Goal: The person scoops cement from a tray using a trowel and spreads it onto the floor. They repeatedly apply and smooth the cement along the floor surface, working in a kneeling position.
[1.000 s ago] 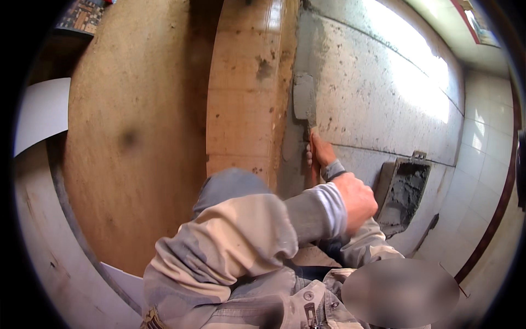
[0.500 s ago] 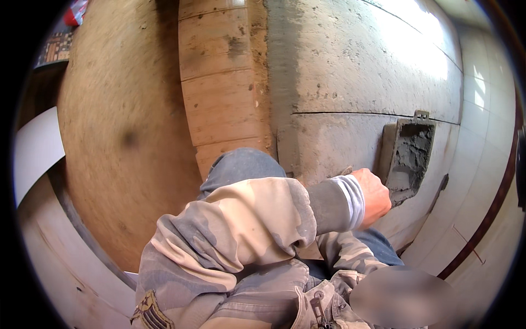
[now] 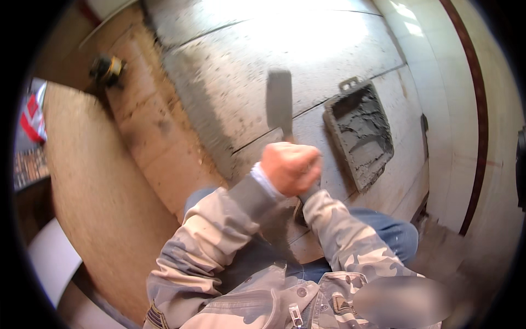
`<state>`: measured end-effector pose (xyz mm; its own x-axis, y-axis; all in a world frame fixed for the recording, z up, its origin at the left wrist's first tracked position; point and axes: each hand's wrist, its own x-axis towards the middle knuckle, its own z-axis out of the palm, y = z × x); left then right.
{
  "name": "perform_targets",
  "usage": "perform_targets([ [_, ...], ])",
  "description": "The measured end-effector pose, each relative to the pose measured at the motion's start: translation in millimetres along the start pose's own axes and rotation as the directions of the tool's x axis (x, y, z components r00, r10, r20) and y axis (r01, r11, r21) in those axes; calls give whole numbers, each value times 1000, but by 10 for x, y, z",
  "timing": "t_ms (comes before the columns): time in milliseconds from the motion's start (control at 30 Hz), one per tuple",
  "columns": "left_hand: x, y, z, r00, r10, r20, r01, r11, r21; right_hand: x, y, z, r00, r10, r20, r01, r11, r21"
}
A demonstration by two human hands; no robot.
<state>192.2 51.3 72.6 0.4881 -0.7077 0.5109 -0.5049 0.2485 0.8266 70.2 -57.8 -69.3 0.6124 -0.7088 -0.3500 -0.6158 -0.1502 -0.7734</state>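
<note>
My left hand [image 3: 287, 167] is closed in a fist around the hidden handle of a trowel. The trowel's flat grey blade [image 3: 279, 98] points away from me over the grey slabs and is blurred. My right forearm [image 3: 339, 225] comes in from the lower right, its cuff meeting the underside of the left fist. That hand's fingers are hidden behind the left one. To the right lies a rectangular tub [image 3: 359, 134] with wet grey mortar in it, tilted in the view. Below my hands is a smeared grey patch or flat tool [image 3: 276, 225] that I cannot make out.
Large grey slabs [image 3: 230, 66] with dark joints lie ahead. A tan tiled strip [image 3: 148, 126] runs along their left, bearing a black and yellow tool [image 3: 107, 71]. Farther left is a brown board-like surface [image 3: 93, 192]. A pale tiled wall [image 3: 444, 109] rises at the right.
The view has turned, and the tub appears farther left. My left fist has moved from beside the tub to in front of me. The trowel blade and right forearm now show clearly.
</note>
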Motion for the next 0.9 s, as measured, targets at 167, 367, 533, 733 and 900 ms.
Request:
perform_targets([
  [167, 171, -28, -66, 973, -229, -24, 229, 960, 161, 1104, -1457, -349, 988, 99, 116, -146, 826, 544],
  [367, 147, 138, 106, 809, -585, -54, 575, 772, 271, 1508, -2301, -1384, 991, 109, 74, -125, 955, 268],
  [533, -216, 848, -19, 530, -843, 92, 540, 419, 731, 990, -1993, -2677, 967, 160, 198, -157, 987, -34],
  [733, 370, 2464, -517, 320, -921, 223, 334, 331, 883, -711, -1035, -4328, 917, 395, 48, -393, 918, -48],
  [900, 1204, 2948, -949, 165, -986, -21, 756, 113, 645, -1738, -1214, -5214, 811, 566, -149, -572, 820, -3],
])
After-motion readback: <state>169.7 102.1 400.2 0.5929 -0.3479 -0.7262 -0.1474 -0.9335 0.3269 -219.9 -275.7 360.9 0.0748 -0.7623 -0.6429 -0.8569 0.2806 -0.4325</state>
